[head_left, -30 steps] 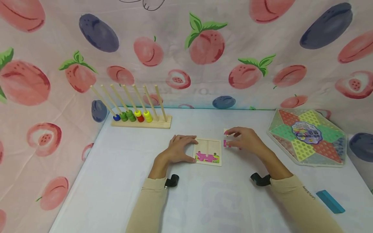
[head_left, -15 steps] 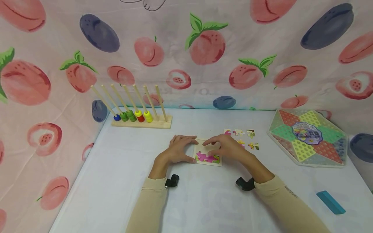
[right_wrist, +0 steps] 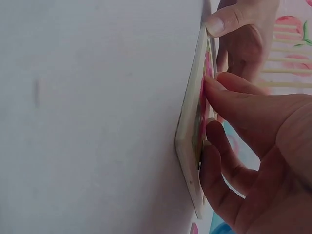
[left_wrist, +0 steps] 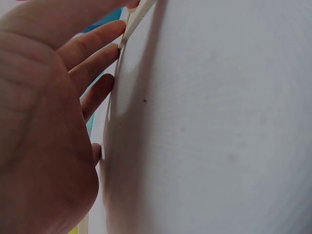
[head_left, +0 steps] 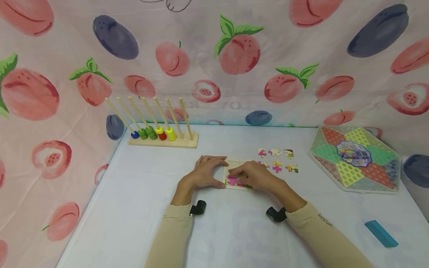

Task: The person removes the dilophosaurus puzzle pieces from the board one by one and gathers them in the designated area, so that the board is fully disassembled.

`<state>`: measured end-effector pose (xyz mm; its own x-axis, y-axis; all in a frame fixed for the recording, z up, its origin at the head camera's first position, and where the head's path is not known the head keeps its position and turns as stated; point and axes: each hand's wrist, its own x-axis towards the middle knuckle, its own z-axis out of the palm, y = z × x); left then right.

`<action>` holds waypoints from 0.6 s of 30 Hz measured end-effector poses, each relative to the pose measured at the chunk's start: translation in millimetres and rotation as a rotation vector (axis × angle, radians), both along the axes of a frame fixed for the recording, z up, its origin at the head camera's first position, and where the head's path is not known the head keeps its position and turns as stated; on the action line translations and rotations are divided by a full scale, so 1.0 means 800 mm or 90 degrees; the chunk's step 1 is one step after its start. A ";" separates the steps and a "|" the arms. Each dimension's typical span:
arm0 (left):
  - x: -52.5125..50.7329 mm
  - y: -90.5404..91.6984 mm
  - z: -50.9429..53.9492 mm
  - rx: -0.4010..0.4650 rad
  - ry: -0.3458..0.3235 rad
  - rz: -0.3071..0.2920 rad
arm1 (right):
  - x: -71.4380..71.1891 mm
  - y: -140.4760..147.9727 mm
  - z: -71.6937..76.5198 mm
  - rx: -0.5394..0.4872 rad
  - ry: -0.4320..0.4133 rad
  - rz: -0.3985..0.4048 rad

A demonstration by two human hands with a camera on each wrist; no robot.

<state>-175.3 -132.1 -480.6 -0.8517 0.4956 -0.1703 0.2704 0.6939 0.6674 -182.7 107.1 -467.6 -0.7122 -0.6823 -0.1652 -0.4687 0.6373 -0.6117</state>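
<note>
On white cloth [head_left: 134, 208], left grip [head_left: 207, 171] spreads against puzzle tray [head_left: 235, 163]; right grip [head_left: 257, 175] touches pink pieces [head_left: 231, 181], any pinch unclear.

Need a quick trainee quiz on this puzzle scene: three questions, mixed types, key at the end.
1. True or false: the left hand is touching the wooden puzzle tray.
2. What colour is the bead on the leftmost rod of the wooden abacus? A) red B) blue C) yellow
3. Which hand is over the pink puzzle pieces inside the wooden puzzle tray?

Key: 1. True. 2. B. 3. The right hand.
</note>
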 end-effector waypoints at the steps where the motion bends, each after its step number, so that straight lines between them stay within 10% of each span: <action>1: 0.000 0.000 0.000 -0.002 0.000 0.000 | 0.000 0.000 -0.001 -0.004 -0.004 -0.002; 18: 0.000 0.001 -0.002 0.004 0.005 0.007 | 0.001 -0.005 -0.002 -0.042 0.035 0.048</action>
